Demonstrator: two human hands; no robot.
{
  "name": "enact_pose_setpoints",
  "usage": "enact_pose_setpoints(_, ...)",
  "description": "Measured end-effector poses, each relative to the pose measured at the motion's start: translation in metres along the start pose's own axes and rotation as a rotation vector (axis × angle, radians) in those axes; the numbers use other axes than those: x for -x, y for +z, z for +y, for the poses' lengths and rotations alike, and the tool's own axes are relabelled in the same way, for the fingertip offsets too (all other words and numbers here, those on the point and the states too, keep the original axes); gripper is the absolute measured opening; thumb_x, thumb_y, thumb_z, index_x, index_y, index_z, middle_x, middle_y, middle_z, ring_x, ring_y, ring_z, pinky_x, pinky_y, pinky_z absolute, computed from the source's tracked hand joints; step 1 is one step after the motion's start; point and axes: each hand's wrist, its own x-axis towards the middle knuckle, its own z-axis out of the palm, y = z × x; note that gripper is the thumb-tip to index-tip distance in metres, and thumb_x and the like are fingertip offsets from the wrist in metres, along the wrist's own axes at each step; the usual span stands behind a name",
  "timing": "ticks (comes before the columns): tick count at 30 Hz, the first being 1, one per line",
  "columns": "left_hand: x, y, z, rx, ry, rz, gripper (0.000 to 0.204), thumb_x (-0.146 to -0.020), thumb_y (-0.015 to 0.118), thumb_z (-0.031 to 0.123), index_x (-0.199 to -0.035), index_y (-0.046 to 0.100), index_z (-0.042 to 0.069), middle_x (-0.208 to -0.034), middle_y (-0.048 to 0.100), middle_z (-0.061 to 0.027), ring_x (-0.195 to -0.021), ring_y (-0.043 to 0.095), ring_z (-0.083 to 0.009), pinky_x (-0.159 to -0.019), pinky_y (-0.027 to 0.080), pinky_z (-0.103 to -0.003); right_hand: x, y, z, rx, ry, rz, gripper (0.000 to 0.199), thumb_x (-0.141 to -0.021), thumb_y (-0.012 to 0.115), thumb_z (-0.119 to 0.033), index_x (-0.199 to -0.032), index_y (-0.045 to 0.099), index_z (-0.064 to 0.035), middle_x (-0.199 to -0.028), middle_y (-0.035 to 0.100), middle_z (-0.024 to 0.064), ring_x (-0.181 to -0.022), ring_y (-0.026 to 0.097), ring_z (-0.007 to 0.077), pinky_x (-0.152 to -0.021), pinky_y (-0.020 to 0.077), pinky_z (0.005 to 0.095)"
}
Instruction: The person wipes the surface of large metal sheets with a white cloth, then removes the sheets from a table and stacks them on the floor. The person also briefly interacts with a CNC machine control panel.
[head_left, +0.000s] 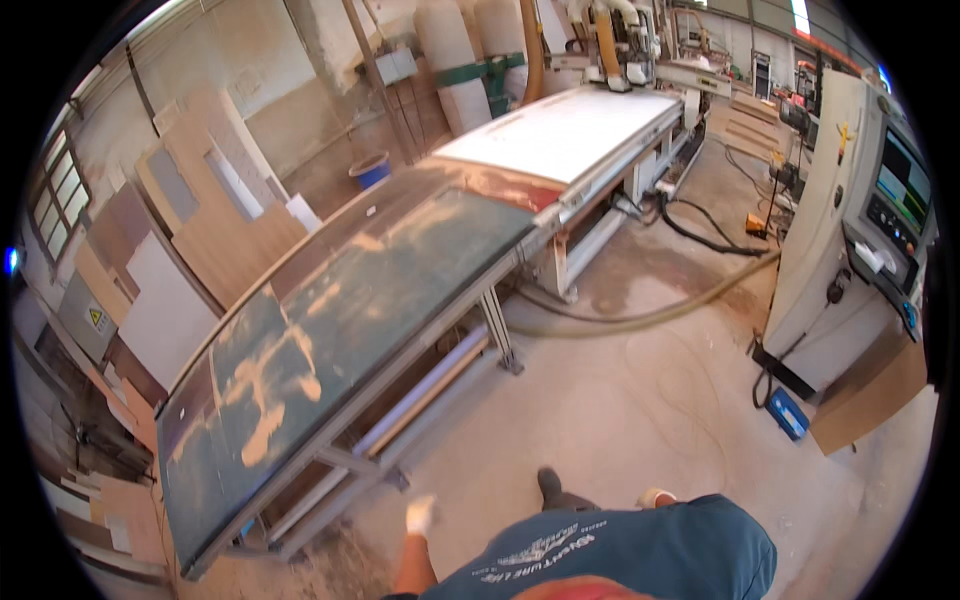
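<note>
The person stood on the dusty concrete floor (620,420) beside a long outfeed bench (340,330), its dark green top smeared with pale sawdust. Only the left hand (420,514) showed, in a light glove at the end of a bare forearm, hanging low near the bench's near corner and touching nothing; it was too blurred to tell whether its fingers were spread or curled. The right hand was out of view, hidden somewhere past the blue shirt (640,555).

Further along, a white panel (565,130) lay flat on the router bed, under the machine head (615,45) and its orange dust hose (607,40). A control cabinet (850,230) with a screen stood to the right.

The likeliest trouble looked underfoot: a thick hose (640,318) and black cables (705,235) snaked across the floor between bench and cabinet, and loose dust covered the concrete, so a step toward the panel could catch or slip. The bench's steel corner, close to the left hand, could knock it.
</note>
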Motion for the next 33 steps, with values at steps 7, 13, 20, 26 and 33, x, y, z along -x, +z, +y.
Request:
enact_pose_setpoints(7, -0.014, -0.006, -0.001, -0.237, 0.063, -0.173, 0.032, -0.096, 0.061, 0.022, -0.109, 0.067, -0.006, -0.094, 0.074, -0.0206, -0.068, 0.072, -0.0281, -0.057, 0.057, -0.037, -0.179, -0.264, -0.206, -0.349, -0.180, -0.266, 0.041, -0.088, 0.057, -0.044, -0.082, 0.075, -0.0078, -0.082, 0.074, 0.0117, -0.069, 0.067, 0.0257, -0.067, 0.0521, 0.0445)
enact_pose_setpoints(13, -0.120, -0.032, 0.051, 0.175, -0.141, 0.214, 0.030, -0.097, 0.060, 0.022, -0.109, 0.068, -0.005, -0.085, 0.073, -0.0175, -0.058, 0.069, -0.0246, -0.054, 0.054, -0.033, -0.280, -0.476, -0.413, -0.759, -0.662, -0.151, 0.020, -0.092, 0.054, -0.019, -0.103, 0.065, -0.0059, -0.098, 0.070, 0.0076, -0.091, 0.068, 0.0186, -0.077, 0.0559, 0.0361)
enact_pose_setpoints(20, -0.315, -0.100, 0.166, 0.024, 0.179, 0.253, 0.029, -0.097, 0.057, 0.023, -0.108, 0.070, -0.001, -0.085, 0.073, -0.0129, -0.063, 0.067, -0.0190, -0.059, 0.054, -0.033, -0.290, -0.566, -0.516, -0.840, -0.644, -0.237, 0.043, -0.092, 0.053, -0.016, -0.130, 0.061, 0.0018, -0.114, 0.070, 0.0139, -0.103, 0.067, 0.0234, -0.095, 0.0525, 0.0379)
enact_pose_setpoints(26, -0.468, -0.090, 0.297, 0.113, -0.007, 0.030, 0.026, -0.096, 0.062, 0.023, -0.110, 0.070, 0.003, -0.086, 0.071, -0.0086, -0.062, 0.063, -0.0139, -0.058, 0.052, -0.029, -0.299, -0.606, -0.480, -0.509, -0.507, -0.089, 0.042, -0.090, 0.052, -0.025, -0.123, 0.067, -0.0046, -0.115, 0.072, 0.0129, -0.111, 0.065, 0.0286, -0.102, 0.0468, 0.0375)
enact_pose_setpoints(33, -0.532, 0.005, 0.336, -0.701, 0.296, 0.094, 0.043, -0.091, 0.064, 0.035, -0.126, 0.065, 0.009, -0.127, 0.066, -0.0175, -0.118, 0.061, -0.0366, -0.101, 0.048, -0.043, -0.348, -0.602, -0.419, -0.621, -0.338, -0.002, 0.024, -0.086, 0.053, -0.019, -0.100, 0.068, -0.0069, -0.096, 0.070, 0.0059, -0.091, 0.069, 0.0173, -0.080, 0.0529, 0.0338)
